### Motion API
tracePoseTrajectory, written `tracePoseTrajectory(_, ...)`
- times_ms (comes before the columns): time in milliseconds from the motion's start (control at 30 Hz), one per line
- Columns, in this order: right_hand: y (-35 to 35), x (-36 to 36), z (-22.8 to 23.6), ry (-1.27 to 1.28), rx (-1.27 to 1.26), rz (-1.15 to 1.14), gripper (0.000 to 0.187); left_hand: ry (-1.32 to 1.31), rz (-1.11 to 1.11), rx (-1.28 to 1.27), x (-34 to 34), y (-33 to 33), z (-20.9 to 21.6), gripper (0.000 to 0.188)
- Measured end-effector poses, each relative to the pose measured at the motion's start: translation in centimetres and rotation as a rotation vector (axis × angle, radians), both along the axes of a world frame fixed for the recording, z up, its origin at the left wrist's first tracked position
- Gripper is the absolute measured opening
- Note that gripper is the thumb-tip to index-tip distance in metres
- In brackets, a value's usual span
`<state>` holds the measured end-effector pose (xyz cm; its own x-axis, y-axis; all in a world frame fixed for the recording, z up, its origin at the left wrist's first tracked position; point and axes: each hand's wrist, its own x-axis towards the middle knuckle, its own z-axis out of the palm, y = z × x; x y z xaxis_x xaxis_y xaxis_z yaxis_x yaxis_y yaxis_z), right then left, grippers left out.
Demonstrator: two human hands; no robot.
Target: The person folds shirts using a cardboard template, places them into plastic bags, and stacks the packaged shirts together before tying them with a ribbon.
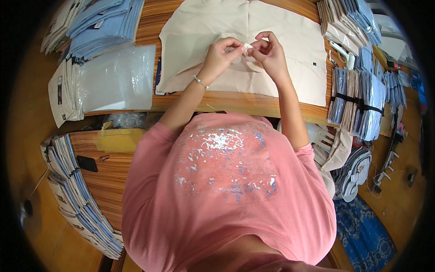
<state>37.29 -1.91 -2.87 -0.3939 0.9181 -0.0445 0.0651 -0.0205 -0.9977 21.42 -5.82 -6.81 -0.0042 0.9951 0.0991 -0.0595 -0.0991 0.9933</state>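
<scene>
The left hand (pixel 222 53) and the right hand (pixel 270 51) meet above the cream garment (pixel 290 54), fingertips pinched together on a small white piece (pixel 247 46), perhaps a tag or button; it is too small to tell which. Both hands grasp it from opposite sides, the left thumb and forefinger closed on it, the right fingers curled over and touching the same spot. A thin bead bracelet (pixel 201 82) circles the left wrist.

Judging from this grip, the step goes best with the piece held steady by one hand while the other does the fine work, the cloth beneath kept flat so it does not bunch.

The garment is soft matte woven cloth, spread wide across the middle of the wooden bench (pixel 226 102), its lower hem near the bench's front edge, a small dark label (pixel 314 64) toward its right side. A folded collar or placket lies just under the hands.

At the bench's left end lies a stack of clear plastic bags (pixel 115 77), glossy and crinkled, touching bagged cream garments (pixel 63 93) at the edge. Behind them, at the far left corner, sits a pile of folded pale blue cloth (pixel 102 25). At the right end, bundles of bagged shirts (pixel 358 102) are strapped with a black band. More folded stacks (pixel 346 20) fill the far right corner.
</scene>
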Motion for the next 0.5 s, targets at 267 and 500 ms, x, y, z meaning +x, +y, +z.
tracePoseTrajectory(267,-0.2,-0.2,-1.4,0.129,-0.110,-0.024,0.029,-0.209,0.020,-0.209,0.3,0.0,-0.9,0.013)
tracePoseTrajectory(500,-0.4,0.3,-3.9,0.069,-0.321,-0.110,0.007,-0.186,0.022,-0.260,-0.2,-0.6,-1.2,0.016)
